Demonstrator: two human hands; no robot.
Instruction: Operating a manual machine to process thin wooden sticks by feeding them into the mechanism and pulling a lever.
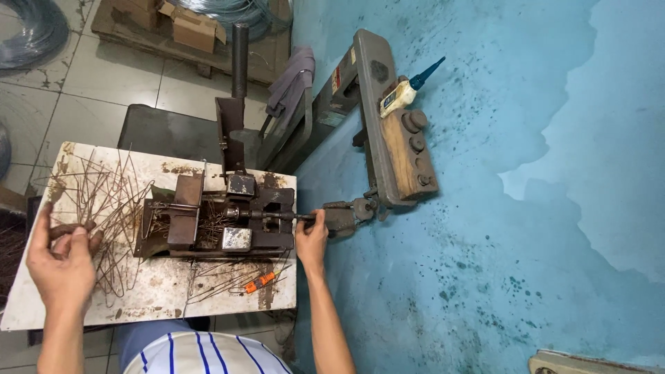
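Sitting at a stained white worktable [41,305], this person has the left hand [61,260] over at the table's left edge, fingers curled and pinching a few of the thin bent wires [114,201] from the loose pile there. The right hand [312,239] is closed around the dark metal rod [280,217] sticking out the right side of the rusty iron jig [215,221] in the middle of the table. An orange-handled tool [262,282] lies just in front of the jig, and a small bottle with a blue nozzle [405,90] sits on the wooden-topped machine [398,149] against the blue wall.

Bent wires [114,208] crowd the surface [41,305] at nine o'clock. The jig [222,218] blocks the centre; its rod [277,216] juts toward three. Bare room lies along the six o'clock edge, left of the screwdriver [262,281].
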